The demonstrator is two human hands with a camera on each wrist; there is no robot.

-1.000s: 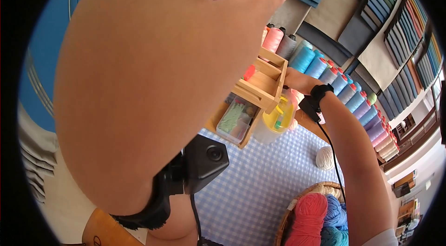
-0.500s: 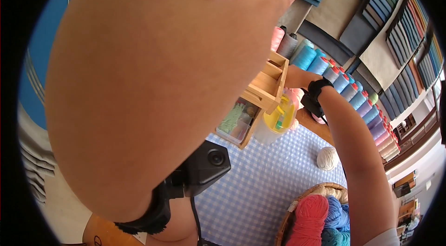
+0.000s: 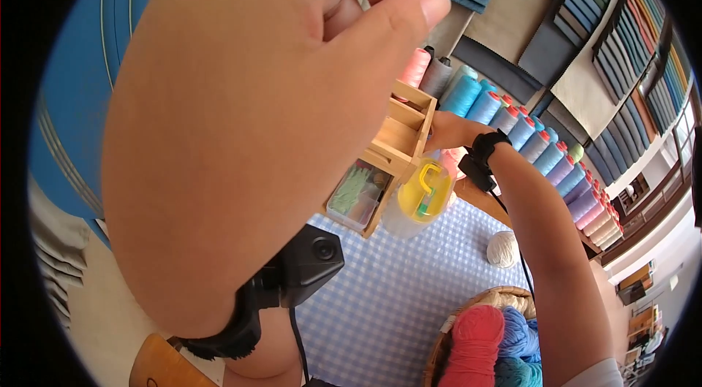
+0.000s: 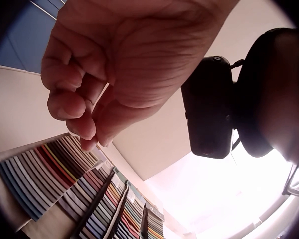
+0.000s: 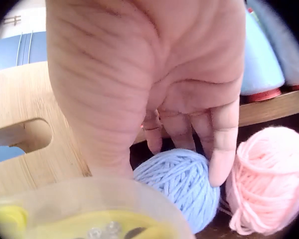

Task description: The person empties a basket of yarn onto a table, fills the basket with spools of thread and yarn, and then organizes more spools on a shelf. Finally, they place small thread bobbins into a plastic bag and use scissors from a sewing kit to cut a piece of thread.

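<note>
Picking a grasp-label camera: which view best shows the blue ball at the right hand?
Right wrist: the blue ball sits close up beside the pink yarn, though the right hand and tub cover parts. In head I can't make it out. Left wrist shows none of it.

Fabric swatches (image 3: 632,69) along a pale wall (image 4: 20,99) beyond the checked worktop (image 3: 395,299), blue panelling (image 3: 69,116), strong white light (image 4: 204,191).

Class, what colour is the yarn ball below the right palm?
Light blue yarn ball, clearest in the right wrist view.
</note>
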